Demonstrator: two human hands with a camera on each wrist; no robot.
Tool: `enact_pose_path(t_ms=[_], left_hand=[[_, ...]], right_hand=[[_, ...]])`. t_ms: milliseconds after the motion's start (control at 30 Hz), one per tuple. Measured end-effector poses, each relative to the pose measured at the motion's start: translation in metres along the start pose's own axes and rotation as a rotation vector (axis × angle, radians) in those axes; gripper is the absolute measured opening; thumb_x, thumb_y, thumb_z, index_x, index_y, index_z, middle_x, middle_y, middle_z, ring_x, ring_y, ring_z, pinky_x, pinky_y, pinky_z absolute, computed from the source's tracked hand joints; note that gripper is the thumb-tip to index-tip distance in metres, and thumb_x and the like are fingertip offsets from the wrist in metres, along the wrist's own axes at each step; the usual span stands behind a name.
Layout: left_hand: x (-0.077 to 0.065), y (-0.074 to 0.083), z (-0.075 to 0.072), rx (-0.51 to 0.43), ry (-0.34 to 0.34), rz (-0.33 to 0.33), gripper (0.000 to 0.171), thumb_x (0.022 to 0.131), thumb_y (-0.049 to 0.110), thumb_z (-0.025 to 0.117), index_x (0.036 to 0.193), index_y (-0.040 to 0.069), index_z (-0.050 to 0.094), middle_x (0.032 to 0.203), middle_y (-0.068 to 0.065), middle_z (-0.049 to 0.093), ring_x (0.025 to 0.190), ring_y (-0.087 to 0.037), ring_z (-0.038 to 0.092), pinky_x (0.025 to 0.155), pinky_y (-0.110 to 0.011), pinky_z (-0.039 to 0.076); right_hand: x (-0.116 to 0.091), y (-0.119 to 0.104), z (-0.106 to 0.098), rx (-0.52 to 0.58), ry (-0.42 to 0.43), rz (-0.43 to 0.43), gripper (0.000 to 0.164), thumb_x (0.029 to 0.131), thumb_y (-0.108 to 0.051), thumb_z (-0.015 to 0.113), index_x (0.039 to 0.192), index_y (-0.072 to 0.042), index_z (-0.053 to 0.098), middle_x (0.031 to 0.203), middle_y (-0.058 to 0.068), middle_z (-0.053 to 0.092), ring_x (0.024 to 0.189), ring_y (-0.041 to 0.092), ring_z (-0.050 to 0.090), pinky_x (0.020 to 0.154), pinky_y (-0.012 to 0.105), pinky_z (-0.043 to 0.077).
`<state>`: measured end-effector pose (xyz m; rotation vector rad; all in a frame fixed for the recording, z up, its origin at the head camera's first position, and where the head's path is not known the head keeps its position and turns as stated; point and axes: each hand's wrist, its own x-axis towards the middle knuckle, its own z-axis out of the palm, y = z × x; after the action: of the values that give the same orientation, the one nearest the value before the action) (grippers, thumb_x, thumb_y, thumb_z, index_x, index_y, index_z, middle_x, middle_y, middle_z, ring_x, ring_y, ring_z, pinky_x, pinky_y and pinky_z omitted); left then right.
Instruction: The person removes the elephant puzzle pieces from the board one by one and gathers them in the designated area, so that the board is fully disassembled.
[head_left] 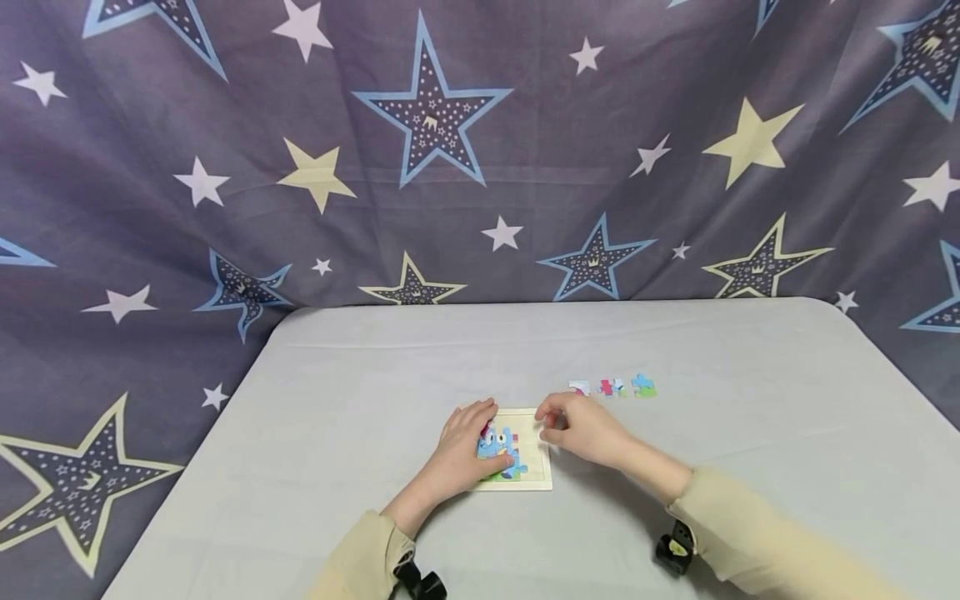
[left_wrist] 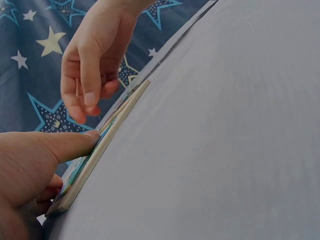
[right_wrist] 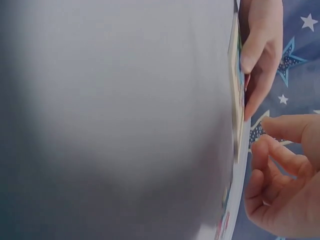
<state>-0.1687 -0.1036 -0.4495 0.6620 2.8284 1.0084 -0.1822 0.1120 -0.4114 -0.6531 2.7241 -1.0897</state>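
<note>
A shallow wooden puzzle tray (head_left: 536,467) lies on the table, with joined blue, green and pink jigsaw pieces (head_left: 504,440) in its left part. Bare wood shows along the tray's right side. My left hand (head_left: 463,442) lies over the tray's left side, its fingers extended and its thumb resting across the pieces. Above the right edge hovers my right hand (head_left: 588,427), fingers loosely bent. The right wrist view shows a small gap between its thumb and index finger, with nothing visible there. My left palm hides the tray's left edge.
Three loose bits of puzzle lie in a row behind my right hand: a pale one (head_left: 578,387), a pink and white one (head_left: 611,387), and a blue and green one (head_left: 643,385). A star-patterned cloth (head_left: 525,192) hangs behind the grey-covered table (head_left: 360,383).
</note>
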Motion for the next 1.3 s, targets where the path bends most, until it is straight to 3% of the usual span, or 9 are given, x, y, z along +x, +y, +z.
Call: enact_pose_path(t_ms=[700,1033,1300], left_hand=[[0.0,-0.001,-0.001,0.014,0.0,0.027,0.074,0.08,0.039,0.065,0.137,0.001,0.036,0.145,-0.012,0.032,0.136,-0.026,0.024,0.112,-0.048,0.008],[0.0,-0.001,-0.005,-0.005,-0.056,0.062,0.084,0.075,0.04,0.07,0.138,0.0,0.033,0.145,-0.015,0.03,0.136,-0.03,0.021,0.111,-0.05,0.008],[0.0,-0.001,-0.007,0.001,-0.097,0.049,0.087,0.074,0.041,0.07,0.14,0.002,0.029,0.147,-0.012,0.026,0.138,-0.026,0.017,0.112,-0.047,0.004]], right_hand=[[0.012,-0.015,0.018,-0.045,-0.029,-0.016,0.02,0.077,-0.008,0.068,0.096,-0.009,0.062,0.075,-0.007,0.055,0.065,0.007,0.049,0.06,0.023,0.042],[0.014,-0.014,0.019,-0.049,-0.038,-0.015,0.021,0.076,-0.009,0.069,0.096,-0.008,0.063,0.076,-0.006,0.056,0.068,0.007,0.049,0.062,0.022,0.042],[0.015,-0.015,0.02,-0.056,-0.058,-0.036,0.027,0.072,-0.016,0.075,0.096,-0.007,0.064,0.077,-0.002,0.058,0.071,0.01,0.05,0.064,0.023,0.042]])
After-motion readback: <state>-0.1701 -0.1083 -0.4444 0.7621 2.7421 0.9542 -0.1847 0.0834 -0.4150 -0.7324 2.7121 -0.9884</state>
